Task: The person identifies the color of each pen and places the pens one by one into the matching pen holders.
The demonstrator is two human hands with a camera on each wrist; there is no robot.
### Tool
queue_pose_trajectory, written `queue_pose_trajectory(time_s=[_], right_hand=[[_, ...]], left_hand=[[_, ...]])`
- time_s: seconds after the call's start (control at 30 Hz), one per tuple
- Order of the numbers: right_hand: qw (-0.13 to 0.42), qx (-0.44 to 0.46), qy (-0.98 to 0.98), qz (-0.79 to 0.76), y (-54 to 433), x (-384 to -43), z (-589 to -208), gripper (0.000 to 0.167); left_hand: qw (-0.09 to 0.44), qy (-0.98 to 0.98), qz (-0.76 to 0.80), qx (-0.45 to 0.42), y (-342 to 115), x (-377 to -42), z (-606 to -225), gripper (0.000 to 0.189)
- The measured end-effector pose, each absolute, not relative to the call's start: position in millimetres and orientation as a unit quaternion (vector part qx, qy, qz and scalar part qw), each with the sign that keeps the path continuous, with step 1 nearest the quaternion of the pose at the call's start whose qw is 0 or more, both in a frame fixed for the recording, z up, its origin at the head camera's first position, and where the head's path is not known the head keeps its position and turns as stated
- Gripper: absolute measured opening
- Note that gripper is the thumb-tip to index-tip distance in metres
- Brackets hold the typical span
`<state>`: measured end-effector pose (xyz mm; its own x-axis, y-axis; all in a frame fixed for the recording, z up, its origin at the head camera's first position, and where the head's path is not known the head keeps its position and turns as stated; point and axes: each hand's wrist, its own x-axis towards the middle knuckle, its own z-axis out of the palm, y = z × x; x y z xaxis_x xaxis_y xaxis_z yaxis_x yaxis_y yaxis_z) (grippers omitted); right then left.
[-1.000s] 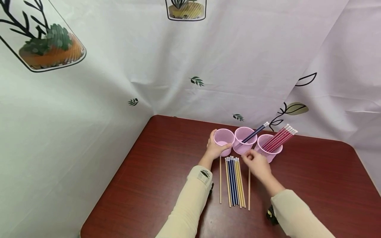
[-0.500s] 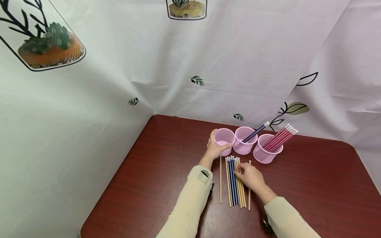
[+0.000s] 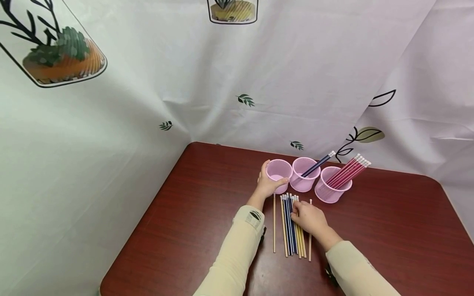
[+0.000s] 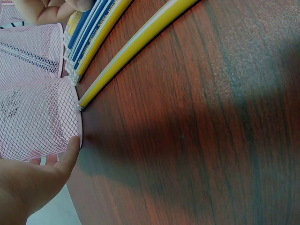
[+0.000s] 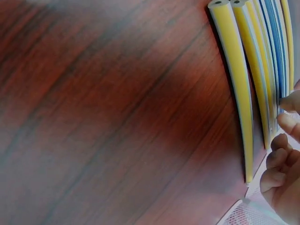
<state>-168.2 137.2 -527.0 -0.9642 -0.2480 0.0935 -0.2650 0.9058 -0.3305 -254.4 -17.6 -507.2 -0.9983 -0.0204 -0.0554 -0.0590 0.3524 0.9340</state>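
My left hand (image 3: 267, 185) grips the leftmost pink mesh pencil cup (image 3: 279, 166), thumb on its near side and fingers round the left; no pencils show in it. My right hand (image 3: 310, 217) is over the row of pencils, thumb and forefinger pinching a blue pencil (image 3: 290, 230) near its eraser end. Yellow pencils (image 3: 301, 242) lie on either side of the blue ones. In the right wrist view the fingertips (image 5: 287, 123) meet at the blue pencils (image 5: 275, 42), with the other fingers curled below.
The middle pink cup (image 3: 301, 187) holds blue pencils (image 3: 318, 164); the right cup (image 3: 327, 195) holds several red pencils (image 3: 346, 172). Single yellow pencils lie apart at left (image 3: 274, 230) and right (image 3: 310, 248). A patterned cloth (image 3: 222, 82) hangs behind the brown table (image 3: 207, 185).
My right hand has come down from beside the middle and right cups to the row of pencils and now pinches a blue one. The left hand has stayed on its cup.
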Motion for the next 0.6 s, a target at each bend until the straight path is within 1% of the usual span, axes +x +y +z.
queue_pose_trajectory(time_s=[0.17,0.33,0.5,0.6], right_hand=[[0.011,0.130,-0.980,0.148,135.4,-170.0,-527.5,0.019],[-0.015,0.106,-0.985,0.135,134.5,-171.1,-525.4,0.021],[-0.047,0.076,-0.990,0.113,133.9,-172.3,-523.1,0.030],[-0.063,0.064,-0.990,0.107,132.6,-172.0,-521.6,0.032]], left_hand=[[0.018,0.823,0.568,-0.023,-17.7,-254.2,-506.9,0.096],[0.016,0.823,0.568,-0.022,-17.1,-254.6,-507.2,0.096],[0.014,0.823,0.567,-0.020,-16.9,-255.4,-508.6,0.097],[0.015,0.822,0.569,-0.020,-17.1,-255.1,-508.7,0.097]])
